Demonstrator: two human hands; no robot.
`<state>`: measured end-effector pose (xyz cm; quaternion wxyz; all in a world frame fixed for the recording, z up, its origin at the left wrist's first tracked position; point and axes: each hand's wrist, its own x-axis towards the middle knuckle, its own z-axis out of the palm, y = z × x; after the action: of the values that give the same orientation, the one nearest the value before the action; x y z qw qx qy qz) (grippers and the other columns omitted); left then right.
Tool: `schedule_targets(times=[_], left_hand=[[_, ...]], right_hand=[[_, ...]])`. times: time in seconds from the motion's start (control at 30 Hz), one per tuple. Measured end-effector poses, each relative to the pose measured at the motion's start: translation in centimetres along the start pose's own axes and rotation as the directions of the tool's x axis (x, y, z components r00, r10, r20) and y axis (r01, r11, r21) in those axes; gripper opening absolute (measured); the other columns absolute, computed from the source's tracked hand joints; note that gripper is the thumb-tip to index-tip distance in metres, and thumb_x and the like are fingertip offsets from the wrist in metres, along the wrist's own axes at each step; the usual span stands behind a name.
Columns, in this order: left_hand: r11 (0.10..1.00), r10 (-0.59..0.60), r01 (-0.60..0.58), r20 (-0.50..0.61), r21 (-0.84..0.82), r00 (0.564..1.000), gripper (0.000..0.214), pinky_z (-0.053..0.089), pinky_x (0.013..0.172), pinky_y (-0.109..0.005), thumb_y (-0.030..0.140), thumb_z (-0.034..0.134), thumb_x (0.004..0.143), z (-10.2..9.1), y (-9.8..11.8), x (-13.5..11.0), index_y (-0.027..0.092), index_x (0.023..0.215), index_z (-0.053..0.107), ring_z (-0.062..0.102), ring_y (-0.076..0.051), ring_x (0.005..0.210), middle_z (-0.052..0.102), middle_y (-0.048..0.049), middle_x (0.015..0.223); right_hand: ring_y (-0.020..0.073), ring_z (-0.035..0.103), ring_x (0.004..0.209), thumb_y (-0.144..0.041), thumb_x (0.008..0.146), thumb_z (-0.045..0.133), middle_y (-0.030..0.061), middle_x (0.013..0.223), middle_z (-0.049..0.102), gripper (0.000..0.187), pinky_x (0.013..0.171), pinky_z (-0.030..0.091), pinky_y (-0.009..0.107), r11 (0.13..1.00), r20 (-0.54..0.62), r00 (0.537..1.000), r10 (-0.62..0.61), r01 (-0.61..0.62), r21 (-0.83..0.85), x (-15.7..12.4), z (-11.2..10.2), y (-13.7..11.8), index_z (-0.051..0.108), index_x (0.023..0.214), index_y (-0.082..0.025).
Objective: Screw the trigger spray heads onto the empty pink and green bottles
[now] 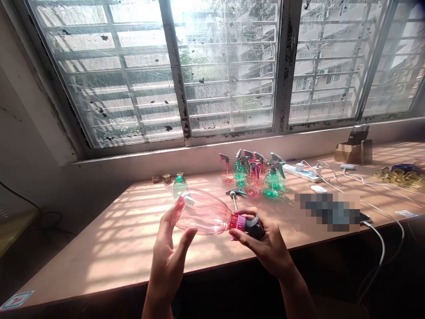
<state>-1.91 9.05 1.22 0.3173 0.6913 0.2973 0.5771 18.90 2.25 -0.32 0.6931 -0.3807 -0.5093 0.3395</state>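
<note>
A clear pink spray bottle (204, 212) lies sideways in the air between my hands, above the table's front edge. Its base rests in my left hand (171, 250), with the thumb along the near side. My right hand (264, 239) is closed around the pink collar and dark spray head (254, 227) at the bottle's neck. Behind it, a loose spray head (235, 193) with a pale tube lies on the table. A green bottle body (179, 186) without a spray head stands to the left of that.
Several pink and green spray bottles (253, 179) stand grouped near the window wall. Rightward are a power strip (302, 173), white cables, a blurred-out device (328, 212) and a brown holder (353, 150). Small brown objects (166, 178) sit at the table's back left.
</note>
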Motion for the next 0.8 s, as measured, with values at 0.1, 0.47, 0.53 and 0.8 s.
schedule_targets(times=[0.1, 0.47, 0.53, 0.8], left_hand=[[0.997, 0.075, -0.075, 0.049, 0.012, 0.996, 0.056, 0.030, 0.125, -0.050, 0.036, 0.071, 0.094, 0.0, 0.2, 0.0, 0.034, 0.146, 0.052, 0.037, -0.032, 0.151, 0.045, -0.0059, 0.160], [0.992, 0.113, -0.116, 0.061, 0.055, 0.992, 0.069, 0.028, 0.126, -0.053, 0.042, 0.076, 0.089, -0.2, -0.2, -0.2, 0.032, 0.151, 0.046, 0.037, -0.033, 0.150, 0.046, -0.0075, 0.159], [0.997, 0.075, -0.075, 0.019, 0.006, 0.997, 0.063, 0.031, 0.124, -0.054, 0.046, 0.070, 0.093, -0.1, 0.0, -0.2, 0.029, 0.149, 0.049, 0.039, -0.034, 0.149, 0.049, -0.0096, 0.157], [0.975, 0.221, -0.221, 0.031, 0.017, 0.975, 0.053, 0.029, 0.126, -0.051, 0.028, 0.076, 0.090, -0.1, 0.3, 0.1, 0.033, 0.140, 0.058, 0.035, -0.032, 0.152, 0.045, -0.0053, 0.159]], right_hand=[[0.0165, 0.069, 0.066, -0.040, 0.078, 0.088, 0.0002, 0.078, 0.074, 0.036, 0.067, 0.064, 0.032, 0.992, -0.045, 0.998, 0.045, -0.039, 0.122, 0.0, 0.2, -0.2, 0.071, 0.102, -0.020], [0.0152, 0.070, 0.068, -0.035, 0.077, 0.090, -0.0004, 0.079, 0.073, 0.037, 0.069, 0.065, 0.030, 0.989, -0.014, 1.000, 0.018, -0.016, 0.149, 0.1, -0.3, 0.5, 0.070, 0.105, -0.019], [0.0145, 0.069, 0.069, -0.032, 0.078, 0.089, -0.0004, 0.081, 0.073, 0.036, 0.069, 0.064, 0.027, 0.996, 0.016, 1.000, -0.008, 0.006, 0.084, 0.2, -0.3, 0.7, 0.070, 0.106, -0.020], [0.0146, 0.068, 0.062, -0.039, 0.075, 0.091, -0.0003, 0.074, 0.074, 0.040, 0.065, 0.067, 0.033, 0.968, -0.062, 0.995, 0.080, -0.063, 0.244, 0.3, 0.0, 0.5, 0.070, 0.102, -0.018]])
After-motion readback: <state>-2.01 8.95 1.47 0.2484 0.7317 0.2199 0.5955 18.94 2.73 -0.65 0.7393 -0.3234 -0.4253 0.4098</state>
